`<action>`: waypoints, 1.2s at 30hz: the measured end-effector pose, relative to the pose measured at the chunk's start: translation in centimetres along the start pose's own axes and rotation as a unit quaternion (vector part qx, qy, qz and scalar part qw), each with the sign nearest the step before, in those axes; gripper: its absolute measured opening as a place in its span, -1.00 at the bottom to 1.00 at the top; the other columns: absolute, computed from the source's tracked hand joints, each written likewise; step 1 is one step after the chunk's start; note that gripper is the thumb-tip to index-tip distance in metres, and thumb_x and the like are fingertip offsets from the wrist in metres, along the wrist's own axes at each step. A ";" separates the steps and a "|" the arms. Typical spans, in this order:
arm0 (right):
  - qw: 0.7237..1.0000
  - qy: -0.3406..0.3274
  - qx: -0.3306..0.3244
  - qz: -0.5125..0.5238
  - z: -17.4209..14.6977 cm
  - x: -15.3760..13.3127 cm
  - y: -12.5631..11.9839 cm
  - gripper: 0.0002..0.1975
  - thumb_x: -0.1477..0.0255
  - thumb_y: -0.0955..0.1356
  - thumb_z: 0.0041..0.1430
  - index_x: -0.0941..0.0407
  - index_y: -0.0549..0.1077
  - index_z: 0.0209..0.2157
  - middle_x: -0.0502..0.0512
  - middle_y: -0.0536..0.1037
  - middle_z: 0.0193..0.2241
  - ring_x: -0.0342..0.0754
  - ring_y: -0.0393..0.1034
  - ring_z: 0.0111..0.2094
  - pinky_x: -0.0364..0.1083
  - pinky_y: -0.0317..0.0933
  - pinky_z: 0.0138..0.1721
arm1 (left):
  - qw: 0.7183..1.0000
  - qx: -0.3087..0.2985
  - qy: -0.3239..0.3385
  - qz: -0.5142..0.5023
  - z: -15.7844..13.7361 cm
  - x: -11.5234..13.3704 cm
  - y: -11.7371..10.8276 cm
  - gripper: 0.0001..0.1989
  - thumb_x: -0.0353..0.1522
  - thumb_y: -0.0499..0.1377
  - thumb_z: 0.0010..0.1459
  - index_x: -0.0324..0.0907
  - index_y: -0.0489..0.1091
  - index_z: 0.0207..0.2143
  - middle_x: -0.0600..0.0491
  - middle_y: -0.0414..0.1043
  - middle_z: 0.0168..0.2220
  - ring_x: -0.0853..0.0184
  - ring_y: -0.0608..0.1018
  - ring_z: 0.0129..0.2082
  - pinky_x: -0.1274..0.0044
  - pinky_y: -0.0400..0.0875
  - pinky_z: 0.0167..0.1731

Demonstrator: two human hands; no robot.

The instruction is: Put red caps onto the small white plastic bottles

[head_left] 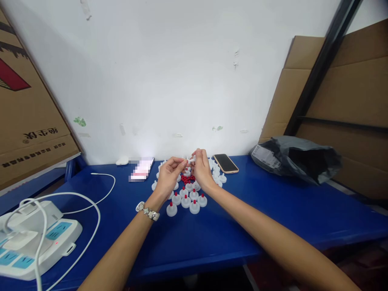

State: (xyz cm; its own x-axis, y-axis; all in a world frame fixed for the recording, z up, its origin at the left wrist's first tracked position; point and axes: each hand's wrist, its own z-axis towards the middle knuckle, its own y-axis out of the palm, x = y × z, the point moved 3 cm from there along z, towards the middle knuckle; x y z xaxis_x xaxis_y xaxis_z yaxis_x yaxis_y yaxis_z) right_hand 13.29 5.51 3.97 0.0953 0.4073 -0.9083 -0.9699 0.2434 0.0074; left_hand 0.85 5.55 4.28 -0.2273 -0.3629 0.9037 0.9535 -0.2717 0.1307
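Head view: the left hand point(172, 173) pinches one end of a translucent white plastic nozzle piece point(191, 160); the right hand point(202, 169) grips its mostly hidden other end, above small red plastic tips point(184, 180). Fingertip slip could drop it, scattering them.

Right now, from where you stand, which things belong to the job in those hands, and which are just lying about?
Seemingly part of the job:
- small white piece between the left hand and right hand
- red-tipped white caps
- loose red pieces

Apparently just lying about:
- phone at right
- grey plastic bag
- power strip
- cardboard box at left
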 end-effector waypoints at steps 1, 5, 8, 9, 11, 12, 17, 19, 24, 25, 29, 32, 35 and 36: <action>1.000 0.002 0.011 -0.002 0.0 0.0 -0.1 -0.59 -0.01 0.02 0.30 0.01 0.18 -0.26 0.00 0.33 -0.44 -0.03 0.32 -0.38 -0.06 0.21 -0.41 | 1.000 0.004 -0.001 -0.008 0.0 0.0 0.1 -0.77 -0.25 0.32 0.05 -0.21 0.43 -0.32 0.07 0.50 -0.36 0.44 0.48 -0.38 0.57 0.36 -0.28; 1.000 0.007 0.026 -0.015 -0.4 -0.3 -0.1 -0.63 0.01 0.05 0.31 0.01 0.17 -0.25 0.02 0.35 -0.39 -0.03 0.33 -0.33 -0.06 0.22 -0.37 | 0.999 0.025 -0.007 -0.048 0.0 -0.2 0.3 -0.76 -0.26 0.34 0.02 -0.22 0.44 -0.31 0.08 0.50 -0.36 0.46 0.48 -0.39 0.58 0.37 -0.27; 0.999 -0.009 0.014 -0.037 -0.8 -0.7 0.1 -0.65 0.04 0.05 0.32 0.02 0.14 -0.24 0.02 0.33 -0.37 -0.05 0.32 -0.31 -0.07 0.22 -0.32 | 0.997 0.034 -0.005 -0.065 0.0 -0.2 0.2 -0.75 -0.27 0.34 0.02 -0.23 0.45 -0.31 0.06 0.52 -0.37 0.45 0.51 -0.37 0.57 0.37 -0.24; 0.999 -0.019 0.012 -0.047 -0.9 -0.9 0.1 -0.66 0.04 0.05 0.33 0.02 0.13 -0.24 0.01 0.32 -0.36 -0.06 0.32 -0.30 -0.07 0.22 -0.31 | 0.997 0.034 -0.003 -0.065 0.0 -0.1 0.2 -0.76 -0.27 0.34 0.02 -0.23 0.45 -0.32 0.05 0.52 -0.38 0.44 0.51 -0.36 0.57 0.38 -0.24; 0.997 -0.040 0.004 -0.066 -1.1 -1.3 0.1 -0.67 0.05 0.04 0.34 0.02 0.10 -0.24 0.01 0.30 -0.36 -0.07 0.31 -0.31 -0.08 0.22 -0.28 | 0.998 0.030 0.005 -0.059 0.0 0.0 0.1 -0.77 -0.27 0.34 0.02 -0.23 0.45 -0.33 0.05 0.53 -0.38 0.43 0.53 -0.35 0.57 0.38 -0.24; 0.996 -0.048 0.000 -0.074 -1.2 -1.5 0.0 -0.68 0.06 0.03 0.34 0.01 0.09 -0.24 0.00 0.30 -0.36 -0.07 0.31 -0.32 -0.08 0.22 -0.28 | 0.998 0.027 0.010 -0.054 0.0 0.0 0.1 -0.77 -0.28 0.34 0.02 -0.23 0.46 -0.34 0.04 0.54 -0.38 0.42 0.53 -0.35 0.57 0.39 -0.24; 0.993 -0.055 0.003 -0.105 -1.5 -1.9 -0.2 -0.70 0.08 0.03 0.35 0.01 0.06 -0.24 0.00 0.30 -0.40 -0.06 0.31 -0.38 -0.07 0.19 -0.32 | 0.998 0.025 0.023 -0.047 -0.1 -0.1 0.2 -0.79 -0.29 0.36 0.00 -0.23 0.46 -0.36 0.05 0.54 -0.37 0.41 0.55 -0.34 0.56 0.41 -0.23; 0.993 -0.052 0.001 -0.103 -1.6 -1.8 -0.3 -0.71 0.08 0.03 0.35 0.01 0.06 -0.24 -0.02 0.29 -0.43 -0.06 0.29 -0.41 -0.07 0.17 -0.35 | 0.998 0.022 0.028 -0.051 -0.1 0.0 0.4 -0.79 -0.29 0.35 0.01 -0.22 0.46 -0.36 0.05 0.54 -0.36 0.41 0.55 -0.34 0.55 0.42 -0.22; 0.995 -0.060 -0.021 -0.081 -1.8 -1.5 -0.5 -0.72 0.10 0.04 0.36 0.02 0.06 -0.25 -0.04 0.28 -0.45 -0.07 0.28 -0.42 -0.09 0.16 -0.37 | 0.999 -0.016 0.043 -0.015 0.0 1.0 1.2 -0.78 -0.27 0.35 0.01 -0.23 0.43 -0.41 0.06 0.53 -0.42 0.41 0.54 -0.39 0.54 0.43 -0.24; 0.994 -0.064 -0.022 -0.083 -1.9 -1.5 -0.7 -0.73 0.11 0.04 0.36 0.02 0.07 -0.24 -0.04 0.29 -0.46 -0.07 0.28 -0.42 -0.09 0.16 -0.37 | 0.999 -0.023 0.046 -0.001 0.1 1.2 1.3 -0.77 -0.27 0.35 0.01 -0.23 0.43 -0.42 0.06 0.53 -0.43 0.40 0.53 -0.41 0.53 0.43 -0.25; 0.986 -0.052 -0.104 -0.118 -1.9 -1.4 -2.1 -0.71 0.11 0.06 0.36 0.02 0.15 -0.21 -0.07 0.34 -0.48 -0.10 0.27 -0.45 -0.11 0.13 -0.38 | 0.997 -0.050 0.035 0.037 0.8 1.3 0.9 -0.76 -0.23 0.33 0.02 -0.22 0.44 -0.40 0.04 0.54 -0.41 0.38 0.53 -0.39 0.53 0.42 -0.28; 0.960 -0.065 -0.233 -0.140 -1.3 -1.6 -3.6 -0.68 0.12 0.11 0.35 0.04 0.27 -0.20 -0.05 0.40 -0.45 -0.11 0.29 -0.41 -0.12 0.15 -0.36 | 0.996 -0.061 0.006 0.059 1.5 1.0 0.4 -0.76 -0.22 0.32 0.03 -0.22 0.46 -0.37 0.03 0.55 -0.40 0.38 0.53 -0.39 0.53 0.41 -0.29; 0.948 -0.134 -0.226 -0.182 0.5 -2.3 -5.5 -0.67 0.14 0.22 0.29 0.10 0.41 -0.32 0.05 0.42 -0.34 -0.08 0.31 -0.25 -0.11 0.17 -0.27 | 0.996 -0.062 -0.002 0.071 2.4 1.3 0.5 -0.76 -0.22 0.32 0.02 -0.21 0.47 -0.36 0.03 0.54 -0.40 0.37 0.53 -0.39 0.51 0.42 -0.28; 0.946 -0.146 -0.214 -0.197 1.2 -2.4 -6.0 -0.66 0.15 0.25 0.27 0.11 0.45 -0.36 0.07 0.42 -0.32 -0.08 0.31 -0.23 -0.11 0.16 -0.26 | 0.995 -0.066 -0.001 0.078 2.7 1.5 0.6 -0.77 -0.23 0.32 0.02 -0.21 0.48 -0.36 0.02 0.55 -0.40 0.36 0.54 -0.38 0.50 0.42 -0.28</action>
State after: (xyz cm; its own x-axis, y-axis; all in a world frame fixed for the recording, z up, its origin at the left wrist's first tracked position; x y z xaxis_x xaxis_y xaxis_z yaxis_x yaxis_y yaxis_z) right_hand 19.13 4.12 6.63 0.4644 0.6006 -0.6508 -0.8425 0.0731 -0.5337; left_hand 1.66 7.22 6.76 -0.0789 -0.4085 0.9094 0.9429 -0.3267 -0.0650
